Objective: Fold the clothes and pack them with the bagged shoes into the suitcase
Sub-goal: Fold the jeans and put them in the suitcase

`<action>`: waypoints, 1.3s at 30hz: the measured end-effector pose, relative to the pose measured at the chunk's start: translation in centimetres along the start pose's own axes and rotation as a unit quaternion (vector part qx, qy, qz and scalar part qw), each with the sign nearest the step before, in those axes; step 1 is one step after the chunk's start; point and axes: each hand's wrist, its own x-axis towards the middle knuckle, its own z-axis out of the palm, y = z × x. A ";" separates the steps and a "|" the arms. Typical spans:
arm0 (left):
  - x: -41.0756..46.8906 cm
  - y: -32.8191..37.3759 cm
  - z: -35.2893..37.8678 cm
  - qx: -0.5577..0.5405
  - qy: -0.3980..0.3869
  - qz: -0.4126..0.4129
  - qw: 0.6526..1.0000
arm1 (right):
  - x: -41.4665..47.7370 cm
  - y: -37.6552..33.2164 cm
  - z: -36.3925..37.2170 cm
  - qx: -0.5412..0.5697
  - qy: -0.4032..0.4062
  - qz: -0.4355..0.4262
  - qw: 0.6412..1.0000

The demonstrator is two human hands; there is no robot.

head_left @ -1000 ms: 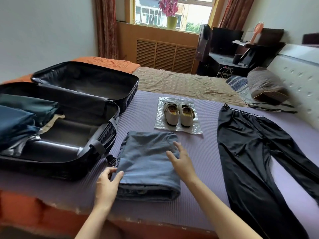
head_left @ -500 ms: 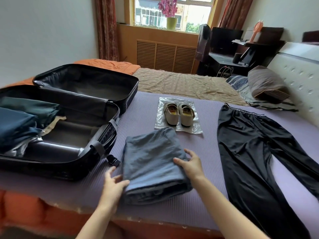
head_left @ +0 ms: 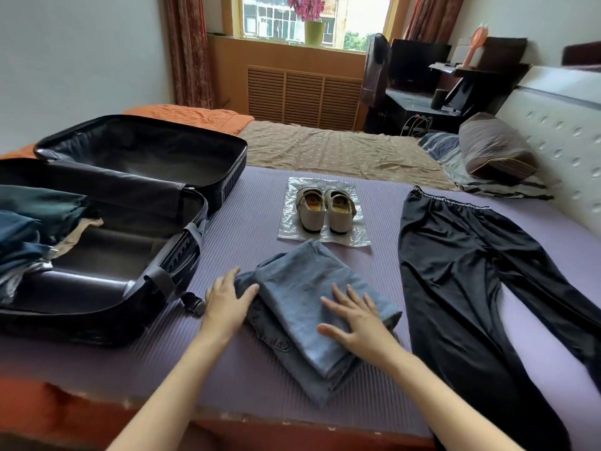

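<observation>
Both hands lie flat, fingers spread: right hand (head_left: 356, 320) on top of folded jeans (head_left: 312, 297), left hand (head_left: 227, 299) at their left edge, w/ open suitcase (head_left: 136, 203) beside.

Both bare forearms reach forward from the bottom edge, left forearm (head_left: 169, 385) angled up and right, right forearm (head_left: 439, 395) angled up and left. Left hand (head_left: 229, 302) palm down, fingers together and straight, thumb out to the right. Right hand (head_left: 354, 320) palm down, flat, fingers straight and spread, thumb out left. Hands near each other, not touching.
</observation>
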 end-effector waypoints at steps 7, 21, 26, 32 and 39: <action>3.4 1.2 2.8 -0.002 0.000 0.041 0.999 | -3.6 -2.0 2.8 -0.087 0.033 -0.069 0.993; 1.9 -5.5 1.0 -0.151 0.071 -0.076 0.983 | -5.3 -2.8 7.7 -0.157 0.155 -0.175 0.960; 1.0 -5.2 0.9 -0.079 0.066 -0.060 0.993 | -5.7 -2.6 7.7 -0.184 0.117 -0.166 0.962; 2.8 -2.2 1.5 0.051 0.073 0.095 0.992 | -6.2 -2.6 8.0 -0.203 0.031 -0.121 0.971; 2.7 -3.3 4.9 0.321 -0.134 0.125 0.929 | -5.7 -3.6 5.0 0.148 0.133 0.019 0.980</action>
